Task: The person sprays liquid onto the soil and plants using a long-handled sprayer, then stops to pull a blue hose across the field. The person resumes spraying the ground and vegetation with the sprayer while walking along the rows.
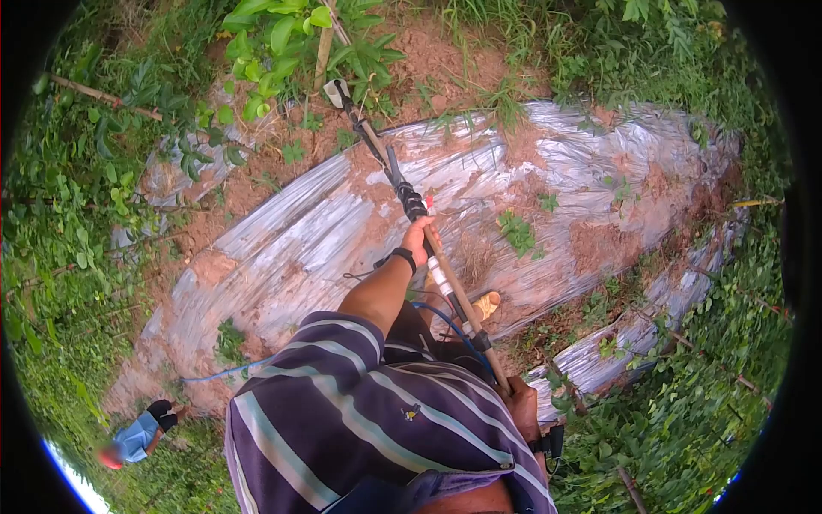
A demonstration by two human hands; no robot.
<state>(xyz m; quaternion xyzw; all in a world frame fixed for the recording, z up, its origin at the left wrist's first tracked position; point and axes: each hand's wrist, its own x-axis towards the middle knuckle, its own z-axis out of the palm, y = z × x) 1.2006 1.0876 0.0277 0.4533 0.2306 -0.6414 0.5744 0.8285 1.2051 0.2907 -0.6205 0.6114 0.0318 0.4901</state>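
Observation:
A long pole (444, 265) runs slantwise from the upper middle down to the right side of my striped shirt. My left hand (419, 239) is wrapped round its middle, just below black windings and a bit of red. Lower down, my right hand (521, 406) grips the pole's lower end, its fingers partly hidden. At the far end of the pole a pale head (336, 92) is by green leaves. A blue hose (449, 320) passes by my waist and comes out at the left.
Torn silvery plastic sheeting (334, 214) covers the soil bed. Dense plants (702, 411) and sticks border both sides. A yellowish shoe (487, 305) shows beside the pole. Another person (137, 437) in a blue shirt stands at the lower left.

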